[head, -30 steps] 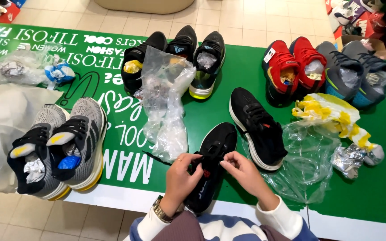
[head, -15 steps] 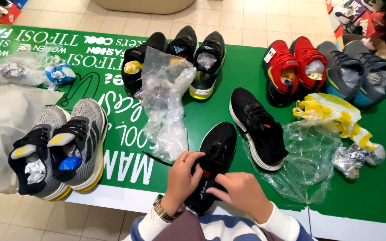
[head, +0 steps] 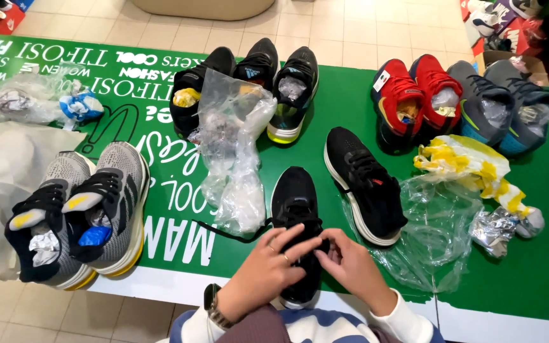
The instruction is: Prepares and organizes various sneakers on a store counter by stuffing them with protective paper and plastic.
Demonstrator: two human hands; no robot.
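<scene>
A black sneaker (head: 295,197) lies toe-away at the near edge of the green table (head: 541,254). Both my hands rest on its tongue and laces. My left hand (head: 267,267), with rings and a wristwatch, has its fingers laid across the laces. My right hand (head: 351,262) pinches the laces beside it. A loose black lace (head: 223,233) trails left from the shoe. Its matching black sneaker (head: 366,184) lies just to the right, apart from my hands.
Grey and black sneakers (head: 77,216) sit at left beside white paper (head: 1,178). Clear plastic bags (head: 233,152) lie in the middle and right (head: 433,235). Black shoes (head: 249,82), red shoes (head: 408,95) and grey-blue shoes (head: 503,105) line the far side. Yellow wrapping (head: 471,165) lies right.
My right hand moved up from the shoe's heel side onto the laces beside the left hand. The left hand's fingers stretched across the tongue. The shoe has stayed in place.
</scene>
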